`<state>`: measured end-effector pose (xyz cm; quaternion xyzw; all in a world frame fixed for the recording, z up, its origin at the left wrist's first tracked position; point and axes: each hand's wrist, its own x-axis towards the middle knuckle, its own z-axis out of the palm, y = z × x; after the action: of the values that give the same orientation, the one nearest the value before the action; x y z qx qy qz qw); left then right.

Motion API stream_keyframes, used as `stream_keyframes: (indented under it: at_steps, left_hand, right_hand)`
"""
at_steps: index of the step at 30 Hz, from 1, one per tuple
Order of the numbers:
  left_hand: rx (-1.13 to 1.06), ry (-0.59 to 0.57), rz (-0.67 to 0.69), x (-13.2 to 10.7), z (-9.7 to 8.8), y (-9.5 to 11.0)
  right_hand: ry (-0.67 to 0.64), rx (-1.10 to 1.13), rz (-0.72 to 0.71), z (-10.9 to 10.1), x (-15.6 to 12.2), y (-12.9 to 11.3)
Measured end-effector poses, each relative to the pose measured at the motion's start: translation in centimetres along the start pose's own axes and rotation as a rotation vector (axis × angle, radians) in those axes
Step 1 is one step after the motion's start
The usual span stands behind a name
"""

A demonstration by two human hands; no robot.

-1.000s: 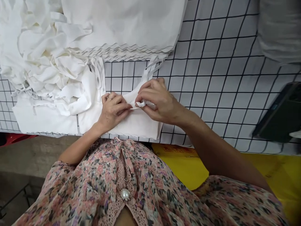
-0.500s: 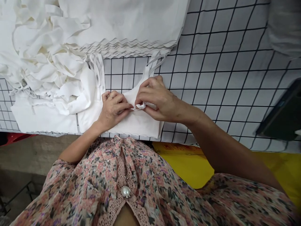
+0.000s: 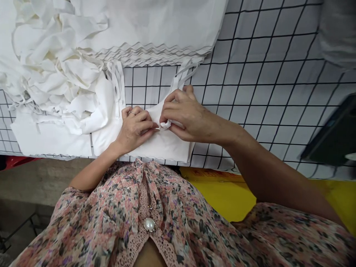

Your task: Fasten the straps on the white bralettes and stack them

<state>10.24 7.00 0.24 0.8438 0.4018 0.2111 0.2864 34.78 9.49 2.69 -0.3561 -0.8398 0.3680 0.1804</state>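
white cloth — pinched by right hand — left hand resting on it

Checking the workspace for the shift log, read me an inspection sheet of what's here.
surface: white mat with black grid, lying flat.
job's things: white strappy fabric piece under both hands.
clutter: stack of scallop-edged white fabric; crumpled white fabric pile; blurred dark phone or tablet; grey cloth.
grippers: left hand on the piece; right hand pinching a fold of it.
cables: nothing seen.
surroundings: yellow surface; red object; concrete floor.
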Motion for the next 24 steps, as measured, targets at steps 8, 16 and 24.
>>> stream_keyframes:
  at_steps: [8,16,24]
  left_hand:
    - [0.008,0.056,0.085,0.0,0.3,-0.3]
    - [0.042,0.028,0.078,-0.1,0.4,-0.3]
    - [0.008,-0.009,0.005,0.1,0.0,0.2]
  right_hand:
    - [0.002,-0.008,-0.007,0.1,0.2,-0.1]
    - [-0.02,-0.096,-0.062,0.2,0.8,-0.4]
    - [0.098,-0.067,-0.092,1.2,0.3,-0.2]
